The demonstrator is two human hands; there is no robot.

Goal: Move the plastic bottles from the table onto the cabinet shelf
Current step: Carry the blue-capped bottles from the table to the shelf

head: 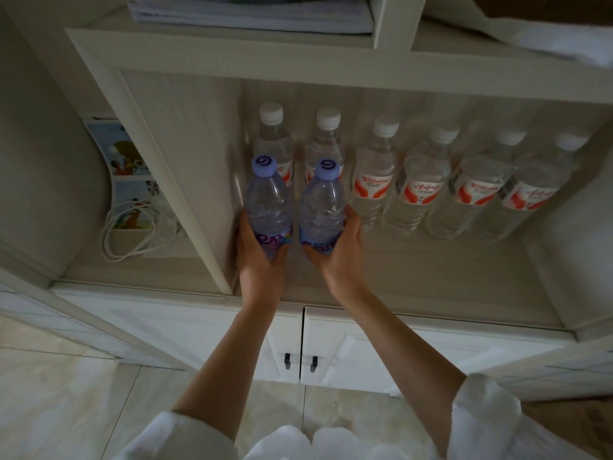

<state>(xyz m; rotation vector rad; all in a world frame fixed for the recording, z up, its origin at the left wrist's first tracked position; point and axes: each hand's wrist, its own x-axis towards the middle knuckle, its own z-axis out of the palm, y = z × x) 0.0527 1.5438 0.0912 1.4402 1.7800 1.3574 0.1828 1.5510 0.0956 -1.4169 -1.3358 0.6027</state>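
Two clear plastic bottles with purple caps stand side by side on the cabinet shelf [414, 270], near its left wall. My left hand [257, 252] is wrapped round the base of the left purple-capped bottle [268, 197]. My right hand [338, 250] grips the base of the right purple-capped bottle [321, 200]. Behind and to the right, a row of several white-capped bottles with red labels [418, 180] lines the back of the shelf. The table is out of view.
A vertical divider panel [185, 180] bounds the shelf on the left; beyond it lie a white cable [129, 234] and picture cards [122, 151]. Folded papers [252, 11] sit on the shelf above. Two closed cabinet doors with dark handles [300, 361] are below.
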